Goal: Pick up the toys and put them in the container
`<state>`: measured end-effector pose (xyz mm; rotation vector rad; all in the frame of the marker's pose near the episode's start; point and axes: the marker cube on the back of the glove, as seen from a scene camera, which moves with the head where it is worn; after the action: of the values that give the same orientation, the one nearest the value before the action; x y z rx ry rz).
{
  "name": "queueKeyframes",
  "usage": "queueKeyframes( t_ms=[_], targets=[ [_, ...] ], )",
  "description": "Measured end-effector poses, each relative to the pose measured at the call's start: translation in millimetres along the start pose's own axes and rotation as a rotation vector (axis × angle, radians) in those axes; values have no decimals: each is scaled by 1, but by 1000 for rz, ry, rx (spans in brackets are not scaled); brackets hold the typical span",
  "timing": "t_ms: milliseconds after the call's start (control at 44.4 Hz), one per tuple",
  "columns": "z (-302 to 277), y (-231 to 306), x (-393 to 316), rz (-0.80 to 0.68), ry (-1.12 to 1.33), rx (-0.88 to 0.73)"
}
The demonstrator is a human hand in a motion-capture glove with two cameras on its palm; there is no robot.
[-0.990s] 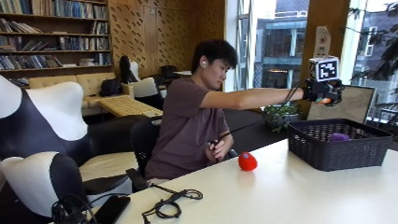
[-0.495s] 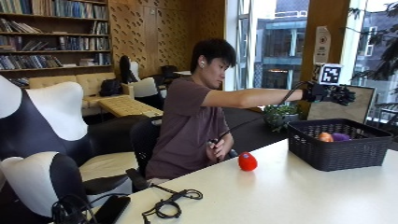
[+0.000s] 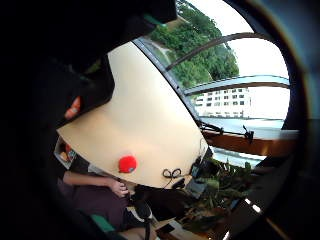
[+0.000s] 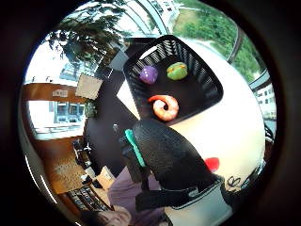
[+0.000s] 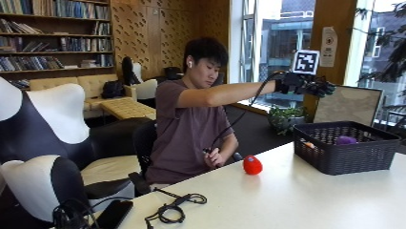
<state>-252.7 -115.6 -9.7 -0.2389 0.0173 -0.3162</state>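
My gloved right hand (image 5: 309, 85) hangs in the air, up and to the left of the black basket (image 5: 346, 155), fingers spread and holding nothing. In the thumb side palm view the basket (image 4: 207, 77) holds a purple toy (image 4: 148, 74), a green toy (image 4: 177, 70) and an orange shrimp toy (image 4: 163, 107). From the outside view only the purple toy (image 5: 346, 140) and a sliver of orange show over the rim. A red egg-shaped toy (image 5: 252, 165) stands on the table (image 5: 304, 200) left of the basket; it also shows as the red toy (image 3: 127, 163).
A coil of black cable (image 5: 174, 207) and a dark phone (image 5: 114, 213) lie near the table's left end. The person's bare left hand (image 5: 212, 157) rests at the table edge behind the red toy. White and black chairs (image 5: 38, 157) stand to the left.
The orange shrimp toy dropped from my hand into the basket. My hand has since drawn back to the left, away from above the basket, with fingers spread.
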Motion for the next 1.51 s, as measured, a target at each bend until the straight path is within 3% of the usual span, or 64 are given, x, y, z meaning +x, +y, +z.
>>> queueKeyframes(
  t_ms=[90,203,293,338,428,473,608,675,833,945,1058,1261,1373,1508],
  targets=[
    [4,41,34,-6,-5,-17],
    [25,78,71,129,52,-22],
    [54,115,95,-125,38,-63],
    [77,129,102,-180,53,-80],
    [147,139,115,98,163,-92],
    [185,144,113,161,209,-109],
    [288,167,79,-26,35,-252],
    [308,173,71,-71,-59,-210],
    [320,172,76,-91,136,206],
    [318,167,66,-39,72,399],
    [316,156,67,-53,-28,383],
    [299,130,77,-47,-170,159],
    [249,112,76,-44,-202,113],
    [177,89,80,-33,-130,188]
  ],
)
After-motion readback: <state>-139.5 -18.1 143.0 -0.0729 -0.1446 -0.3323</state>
